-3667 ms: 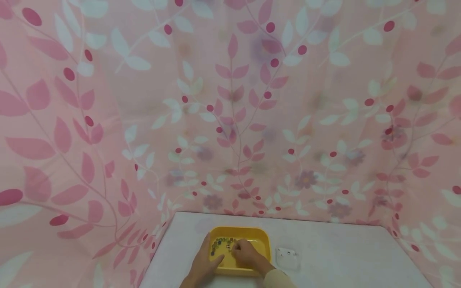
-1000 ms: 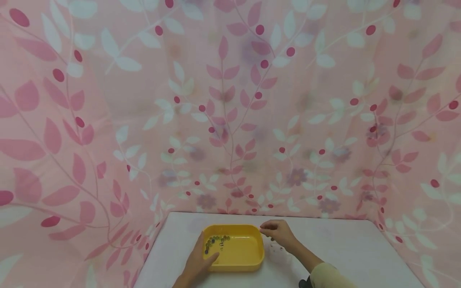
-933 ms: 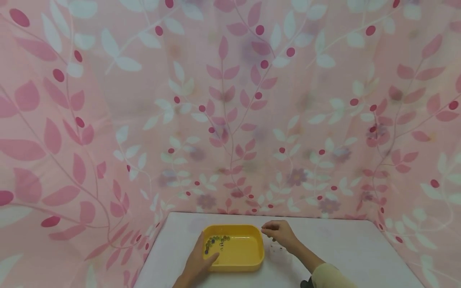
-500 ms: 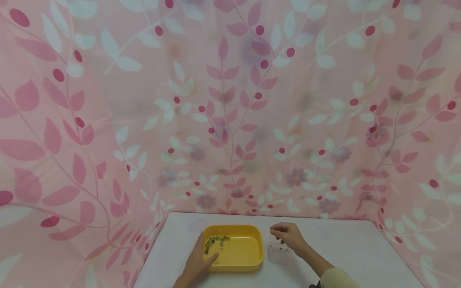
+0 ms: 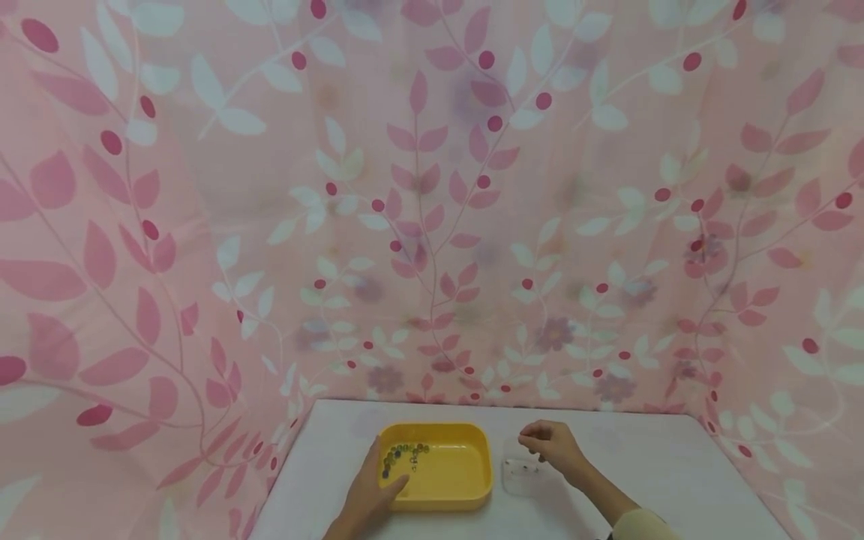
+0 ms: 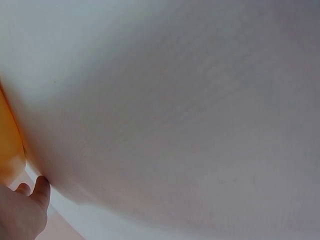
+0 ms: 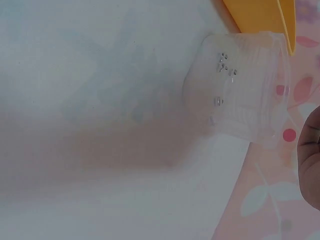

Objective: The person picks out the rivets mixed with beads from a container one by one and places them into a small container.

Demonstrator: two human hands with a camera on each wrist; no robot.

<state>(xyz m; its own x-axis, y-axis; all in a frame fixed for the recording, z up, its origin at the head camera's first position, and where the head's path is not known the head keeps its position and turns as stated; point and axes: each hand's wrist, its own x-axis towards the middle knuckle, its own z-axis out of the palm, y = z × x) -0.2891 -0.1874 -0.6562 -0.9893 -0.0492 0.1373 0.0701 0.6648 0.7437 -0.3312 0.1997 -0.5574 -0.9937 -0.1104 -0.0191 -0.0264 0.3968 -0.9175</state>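
A small clear plastic box [image 5: 520, 472] stands on the white table [image 5: 648, 472], just beside the right-hand wall of a yellow tray [image 5: 442, 471], at about 3 o'clock from the tray. In the right wrist view the box [image 7: 240, 90] shows a few tiny dark bits inside, too small to tell what they are, and a corner of the tray [image 7: 260, 17] lies just past it at 12 o'clock.

The right hand [image 5: 555, 442] hovers over the far edge of the box, at about 1 o'clock from it, fingers curled in with the tips drawn together as in a pinch; whether anything sits between the fingertips cannot be told. A pale sleeve [image 5: 641, 526] covers the forearm toward 5 o'clock.

The left hand [image 5: 367, 491] rests at the tray's near left corner, at 8 o'clock from its middle, fingers fairly straight along the outer wall and the thumb laid over the rim into the tray. In the left wrist view only its fingertips [image 6: 40, 190] and a strip of the tray [image 6: 9, 145] show.

A cluster of small dark green beads [image 5: 401, 454] lies in the tray's far left corner, at 10 o'clock.

Pink cloth with leaf and berry print [image 5: 432, 202] hangs behind and to both sides of the table
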